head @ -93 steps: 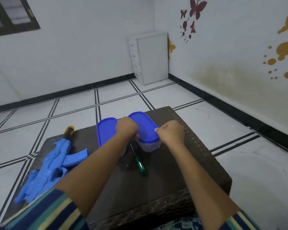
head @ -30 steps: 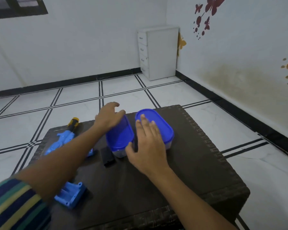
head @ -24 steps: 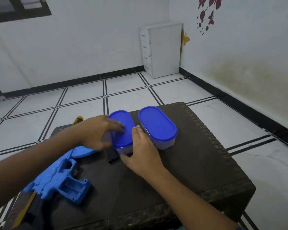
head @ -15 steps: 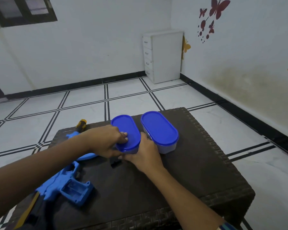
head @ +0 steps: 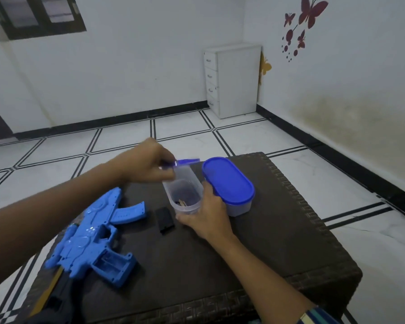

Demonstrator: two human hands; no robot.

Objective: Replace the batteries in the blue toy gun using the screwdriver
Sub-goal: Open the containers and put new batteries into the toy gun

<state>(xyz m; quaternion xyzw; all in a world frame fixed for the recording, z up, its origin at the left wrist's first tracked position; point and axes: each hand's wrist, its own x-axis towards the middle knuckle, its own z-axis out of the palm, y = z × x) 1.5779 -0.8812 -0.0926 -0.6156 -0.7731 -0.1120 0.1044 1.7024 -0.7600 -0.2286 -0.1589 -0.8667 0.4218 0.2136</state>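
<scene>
On table (head: 278, 242), gun (head: 96, 232) lying at left, black cover (head: 165, 219) between gun and open tub (head: 184, 195), left hand (head: 147, 163) pinching lid (head: 187, 161) above tub, right hand (head: 206, 216) gripping tub's near end.

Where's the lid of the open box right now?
Head view, centre: the lid is pinched in the left hand over the far end of the open box, which the right hand steadies beside the closed box.

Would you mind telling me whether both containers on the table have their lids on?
No, the left hand holds the blue lid above the open container; only the other container is covered.
</scene>
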